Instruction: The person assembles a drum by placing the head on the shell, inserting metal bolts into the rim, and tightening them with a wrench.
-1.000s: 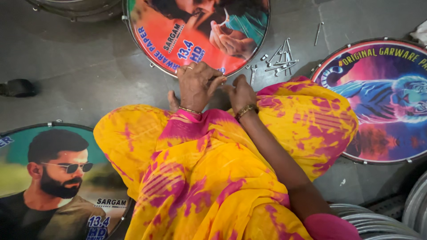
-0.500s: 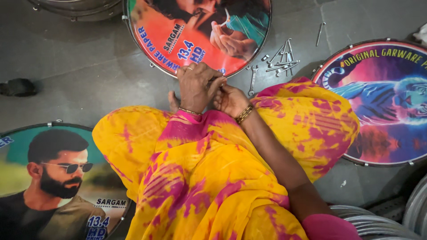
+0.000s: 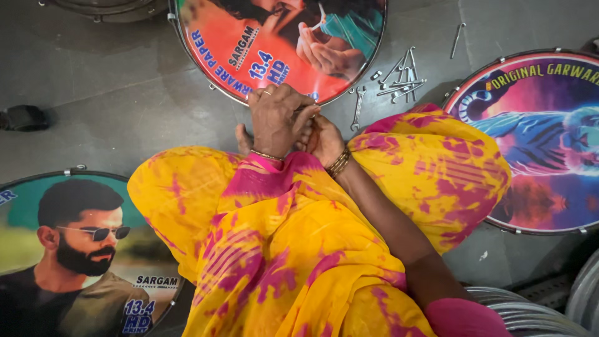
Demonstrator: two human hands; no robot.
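Observation:
My left hand, with a ring and a thin bangle, is curled shut at the near rim of a round drum that has a red printed picture skin. My right hand, with gold bangles at the wrist, presses against the left hand's fingers from the right; its fingertips are hidden under the left hand. Whatever lies between the two hands is hidden. Both hands rest over my lap, which is covered in yellow and pink cloth. A small spanner lies on the floor just right of the hands.
A heap of metal bolts and hooks lies on the grey floor right of the drum. A blue and purple drum lies at right, and a drum with a portrait print at lower left. Stacked metal rings are at lower right.
My right hand has moved left from beside my knee and now meets my left hand at the drum's rim. My left hand has barely moved.

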